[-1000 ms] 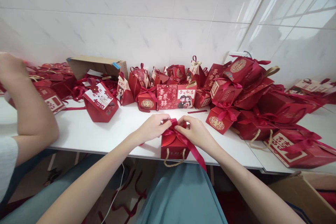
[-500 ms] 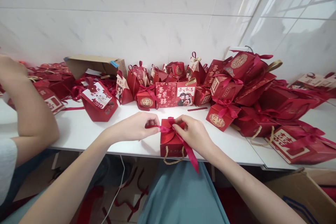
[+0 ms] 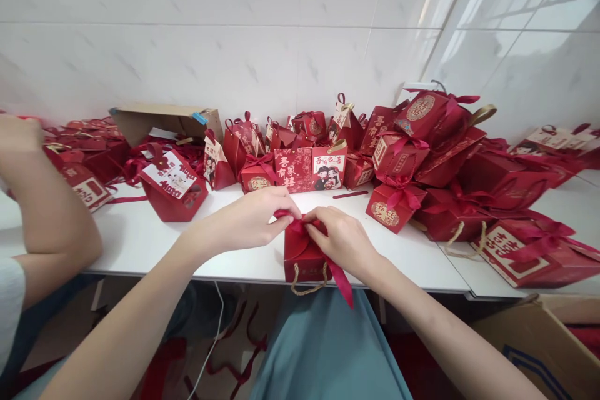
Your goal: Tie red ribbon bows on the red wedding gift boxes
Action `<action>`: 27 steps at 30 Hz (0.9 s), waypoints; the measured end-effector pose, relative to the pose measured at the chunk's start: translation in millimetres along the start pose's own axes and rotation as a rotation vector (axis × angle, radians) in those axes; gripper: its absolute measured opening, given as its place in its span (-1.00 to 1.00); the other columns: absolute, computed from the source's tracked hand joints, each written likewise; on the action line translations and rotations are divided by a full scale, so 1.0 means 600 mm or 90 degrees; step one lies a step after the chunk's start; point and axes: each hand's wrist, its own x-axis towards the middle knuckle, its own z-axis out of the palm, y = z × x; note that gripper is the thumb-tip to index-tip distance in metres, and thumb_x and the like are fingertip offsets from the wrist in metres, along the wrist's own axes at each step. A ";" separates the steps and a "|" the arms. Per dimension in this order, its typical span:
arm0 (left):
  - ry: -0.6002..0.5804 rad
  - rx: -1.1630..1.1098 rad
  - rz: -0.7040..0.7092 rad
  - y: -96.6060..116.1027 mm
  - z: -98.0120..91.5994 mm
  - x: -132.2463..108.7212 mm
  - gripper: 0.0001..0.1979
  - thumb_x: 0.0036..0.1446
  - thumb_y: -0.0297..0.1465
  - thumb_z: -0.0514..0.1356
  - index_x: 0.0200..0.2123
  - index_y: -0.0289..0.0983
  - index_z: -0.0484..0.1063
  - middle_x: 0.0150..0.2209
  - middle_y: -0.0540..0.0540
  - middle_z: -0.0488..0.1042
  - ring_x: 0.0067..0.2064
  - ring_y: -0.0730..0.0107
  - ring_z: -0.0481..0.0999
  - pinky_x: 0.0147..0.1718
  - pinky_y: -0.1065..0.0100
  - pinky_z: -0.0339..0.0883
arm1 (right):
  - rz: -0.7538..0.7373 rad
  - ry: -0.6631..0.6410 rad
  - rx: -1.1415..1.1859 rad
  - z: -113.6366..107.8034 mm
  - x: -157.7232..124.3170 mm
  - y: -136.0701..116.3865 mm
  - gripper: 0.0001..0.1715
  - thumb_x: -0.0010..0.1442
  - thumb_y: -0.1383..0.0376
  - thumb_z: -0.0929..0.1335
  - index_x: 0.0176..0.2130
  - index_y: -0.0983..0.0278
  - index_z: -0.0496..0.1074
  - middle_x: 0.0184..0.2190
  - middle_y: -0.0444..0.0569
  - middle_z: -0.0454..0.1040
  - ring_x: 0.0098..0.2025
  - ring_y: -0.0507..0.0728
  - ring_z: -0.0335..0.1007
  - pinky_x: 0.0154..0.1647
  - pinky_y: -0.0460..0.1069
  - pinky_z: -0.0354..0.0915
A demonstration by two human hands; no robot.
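Note:
A small red gift box [image 3: 305,262] with a gold rope handle [image 3: 309,290] stands at the table's front edge, straight ahead of me. Crimson ribbon [image 3: 341,284] crosses its lid, and one tail hangs down at the right front. My left hand [image 3: 262,219] pinches the ribbon just above the lid's left side. From the right, my right hand [image 3: 340,234] also grips ribbon, its fingertips close to those of the left. Fingers partly cover the knot or loop between them, so its form cannot be made out.
Finished-looking red boxes with bows [image 3: 394,206] are heaped on the right. More red boxes [image 3: 173,190] and an open cardboard carton [image 3: 166,119] line the wall. Another person's arm [image 3: 56,219] rests at the left. A cardboard box [image 3: 529,344] sits below the table at right.
My left hand has moved right and slightly up, over the lid, bringing its fingertips close to the right hand's. The right hand has hardly moved. The box stays in place.

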 end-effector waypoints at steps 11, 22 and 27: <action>-0.049 -0.082 0.033 -0.013 -0.008 0.038 -0.79 0.09 -0.44 0.09 -0.25 -0.20 0.50 -0.22 -0.02 0.52 -0.19 0.33 0.47 -0.22 0.37 0.29 | -0.048 -0.016 0.083 0.002 0.011 0.006 -0.78 0.12 0.47 0.27 -0.31 0.22 0.45 -0.30 -0.06 0.53 -0.21 0.13 0.41 -0.19 -0.01 0.25; -0.028 -0.300 -0.034 -0.055 0.049 0.063 -0.90 0.06 -0.37 0.15 -0.36 -0.28 0.39 -0.51 0.04 0.41 -0.51 0.52 0.37 -0.54 0.47 0.20 | 0.076 0.029 0.231 0.017 0.000 0.008 -0.86 0.03 0.40 0.32 -0.36 0.18 0.28 -0.40 -0.20 0.54 -0.38 0.09 0.46 -0.36 -0.05 0.24; 0.012 -0.272 -0.071 -0.070 0.074 0.052 -0.90 0.05 -0.37 0.14 -0.42 -0.27 0.40 -0.45 0.01 0.44 -0.45 0.47 0.40 -0.46 0.44 0.27 | 0.086 0.063 0.302 0.026 -0.004 0.016 -0.85 0.07 0.28 0.33 -0.39 0.18 0.20 -0.42 -0.19 0.51 -0.42 0.09 0.43 -0.41 -0.06 0.22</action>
